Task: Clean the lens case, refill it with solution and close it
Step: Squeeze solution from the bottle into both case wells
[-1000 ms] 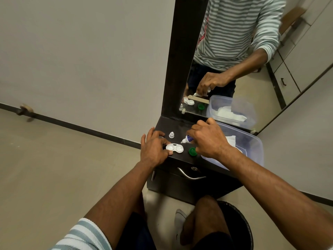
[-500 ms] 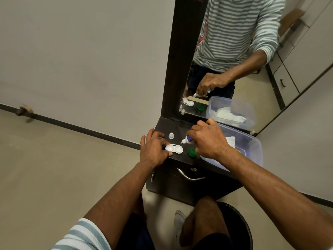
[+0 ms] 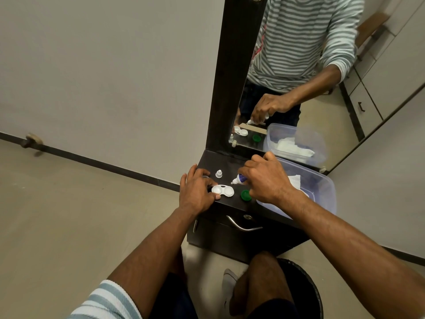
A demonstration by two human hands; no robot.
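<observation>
The lens case point(image 3: 222, 190) under my left hand point(image 3: 197, 195) is smooth white plastic with a slight sheen. The solution bottle point(image 3: 239, 179) in my right hand point(image 3: 268, 180) is glossy white plastic with a blue printed label. Near the front edge of the dresser top point(image 3: 226, 162), itself dark with a matt finish, lies a green plastic cap point(image 3: 245, 195). The drawer handle point(image 3: 242, 225) is polished metal. The tub point(image 3: 322, 192) is translucent, cloudy plastic holding soft white tissue point(image 3: 294, 180). My sleeve point(image 3: 108, 302) is striped knit cloth.

Dim, even, warm indoor light; soft faint shadows, no harsh glare. Sharp in the centre, strongly bowed by wide-angle distortion toward the edges.
</observation>
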